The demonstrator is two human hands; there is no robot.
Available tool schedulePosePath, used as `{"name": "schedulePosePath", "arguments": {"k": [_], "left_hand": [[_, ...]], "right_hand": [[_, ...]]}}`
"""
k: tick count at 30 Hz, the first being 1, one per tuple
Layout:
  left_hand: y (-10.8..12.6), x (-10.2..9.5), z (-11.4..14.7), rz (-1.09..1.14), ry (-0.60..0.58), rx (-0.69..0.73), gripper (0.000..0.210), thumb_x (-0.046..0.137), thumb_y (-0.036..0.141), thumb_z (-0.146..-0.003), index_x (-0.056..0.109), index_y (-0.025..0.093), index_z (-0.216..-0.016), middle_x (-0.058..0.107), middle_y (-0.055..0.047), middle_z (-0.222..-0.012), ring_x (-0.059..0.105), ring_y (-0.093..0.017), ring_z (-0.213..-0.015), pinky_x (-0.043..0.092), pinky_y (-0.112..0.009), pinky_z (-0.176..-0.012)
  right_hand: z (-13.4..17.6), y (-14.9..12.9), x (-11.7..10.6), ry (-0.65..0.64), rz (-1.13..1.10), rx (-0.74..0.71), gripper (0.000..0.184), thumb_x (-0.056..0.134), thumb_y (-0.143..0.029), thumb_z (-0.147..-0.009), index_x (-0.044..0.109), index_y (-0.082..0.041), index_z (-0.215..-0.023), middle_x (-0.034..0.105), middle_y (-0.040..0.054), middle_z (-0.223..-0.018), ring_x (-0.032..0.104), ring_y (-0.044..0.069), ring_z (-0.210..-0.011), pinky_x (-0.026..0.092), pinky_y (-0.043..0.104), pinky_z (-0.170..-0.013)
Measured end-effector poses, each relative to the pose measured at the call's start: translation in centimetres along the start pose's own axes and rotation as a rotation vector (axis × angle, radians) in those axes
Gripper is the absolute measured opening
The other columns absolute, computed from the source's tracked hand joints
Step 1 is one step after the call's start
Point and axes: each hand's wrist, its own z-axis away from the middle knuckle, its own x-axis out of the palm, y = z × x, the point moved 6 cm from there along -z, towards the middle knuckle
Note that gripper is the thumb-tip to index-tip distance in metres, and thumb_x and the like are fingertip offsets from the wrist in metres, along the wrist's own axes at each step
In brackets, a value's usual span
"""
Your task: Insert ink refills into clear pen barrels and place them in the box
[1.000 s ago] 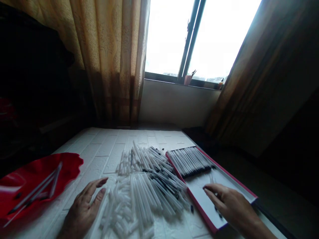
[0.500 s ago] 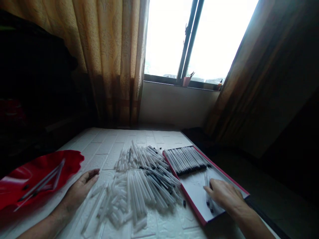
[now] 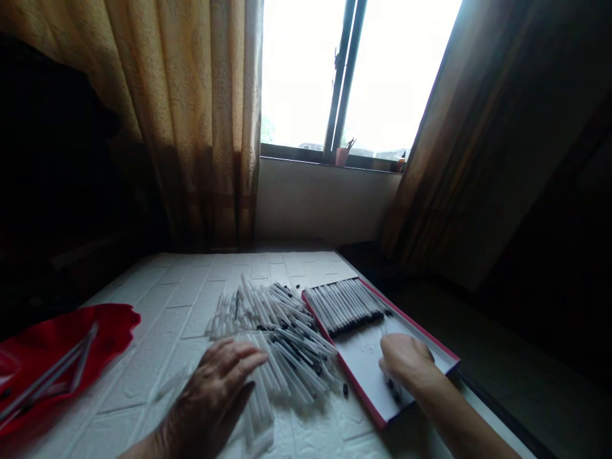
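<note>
And here the left hand is hovering over the near loose clear tubes, thumb apart from the fingers, nothing visibly pinched. Over on the right, the right hand is bending its fingers down over the bare floor of the box, dark bits showing just beneath; whether it is pinching them, one cannot tell. The tubes are lying heaped on the table, and they are looking light, stiff and slick, probably apt to roll and perhaps crack if squeezed; mid-length is seeming the surest hold. Now the count: one box is carrying one row of dark-ended pens, packed too tightly to number; one black cap is lying beside the box; one red dish is holding at least two tubes. The heap itself is defying counting, dozens overlapping.
</note>
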Motion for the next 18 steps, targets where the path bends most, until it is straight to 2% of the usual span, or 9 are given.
{"name": "schedulePosePath", "arguments": {"k": [3, 5, 8, 11, 13, 15, 16, 18], "left_hand": [[4.0, 1.6, 0.3, -0.046, 0.019, 0.326, 0.033, 0.044, 0.017, -0.101, 0.063, 0.027, -0.127, 0.077, 0.000, -0.112, 0.069, -0.011, -0.114, 0.031, -0.029, -0.123], [4.5, 2.2, 0.9, -0.042, 0.092, 0.371, 0.033, 0.042, 0.012, -0.102, 0.064, 0.025, -0.123, 0.079, 0.002, -0.104, 0.070, -0.008, -0.110, 0.023, -0.027, -0.125], [3.7, 3.2, 1.9, -0.043, 0.101, 0.373, 0.030, 0.041, 0.014, -0.105, 0.063, 0.025, -0.122, 0.081, 0.004, -0.101, 0.072, -0.007, -0.108, 0.017, -0.027, -0.127], [2.9, 3.7, 2.8, -0.045, 0.100, 0.378, 0.029, 0.040, 0.018, -0.108, 0.063, 0.026, -0.123, 0.081, 0.005, -0.099, 0.073, -0.006, -0.106, 0.016, -0.027, -0.127], [2.6, 3.5, 3.1, -0.041, 0.100, 0.351, 0.029, 0.041, 0.019, -0.107, 0.063, 0.027, -0.124, 0.081, 0.005, -0.099, 0.074, -0.007, -0.105, 0.023, -0.027, -0.126], [2.5, 3.4, 3.0, -0.044, 0.025, 0.319, 0.028, 0.045, 0.022, -0.107, 0.061, 0.031, -0.128, 0.081, 0.005, -0.103, 0.075, -0.009, -0.105, 0.035, -0.028, -0.121], [2.5, 3.3, 2.8, -0.052, -0.017, 0.298, 0.029, 0.047, 0.024, -0.106, 0.060, 0.033, -0.130, 0.081, 0.005, -0.106, 0.075, -0.010, -0.106, 0.042, -0.028, -0.117], [2.3, 2.5, 2.3, -0.090, -0.045, 0.243, 0.030, 0.050, 0.032, -0.105, 0.057, 0.034, -0.135, 0.079, 0.002, -0.115, 0.074, -0.014, -0.110, 0.049, -0.030, -0.111]], "right_hand": [[-0.5, -0.5, 0.2, -0.027, 0.013, 0.017, 0.025, 0.069, -0.032, -0.099, 0.067, -0.016, -0.119, 0.070, 0.0073, -0.119, 0.071, 0.023, -0.102, 0.060, 0.044, -0.088], [-0.6, -0.7, 0.0, -0.023, 0.007, 0.026, 0.025, 0.069, -0.032, -0.099, 0.067, -0.016, -0.119, 0.071, 0.0075, -0.120, 0.071, 0.024, -0.102, 0.060, 0.045, -0.088], [-0.2, -0.1, -1.1, 0.019, -0.025, 0.035, 0.014, 0.066, -0.021, -0.099, 0.073, -0.013, -0.107, 0.075, 0.0124, -0.116, 0.072, 0.027, -0.108, 0.058, 0.040, -0.087], [1.0, 1.1, -2.8, 0.074, -0.067, 0.044, 0.022, 0.056, -0.014, -0.097, 0.078, -0.012, -0.092, 0.078, 0.0206, -0.108, 0.073, 0.034, -0.111, 0.054, 0.037, -0.081], [2.1, 1.5, -3.9, 0.109, -0.084, 0.045, 0.028, 0.050, -0.017, -0.098, 0.078, -0.013, -0.092, 0.079, 0.0215, -0.107, 0.074, 0.036, -0.108, 0.052, 0.038, -0.078], [3.5, 0.7, -4.7, 0.166, -0.115, -0.011, 0.030, 0.047, -0.020, -0.099, 0.076, -0.015, -0.098, 0.079, 0.0183, -0.106, 0.074, 0.033, -0.103, 0.051, 0.037, -0.074], [4.2, -0.4, -4.9, 0.203, -0.153, -0.084, 0.029, 0.046, -0.022, -0.099, 0.075, -0.017, -0.100, 0.080, 0.0145, -0.104, 0.075, 0.030, -0.098, 0.050, 0.035, -0.073], [5.8, -3.9, -5.2, 0.290, -0.332, -0.367, 0.026, 0.049, -0.021, -0.098, 0.075, -0.020, -0.095, 0.080, 0.0081, -0.089, 0.074, 0.024, -0.084, 0.047, 0.031, -0.068]]}}
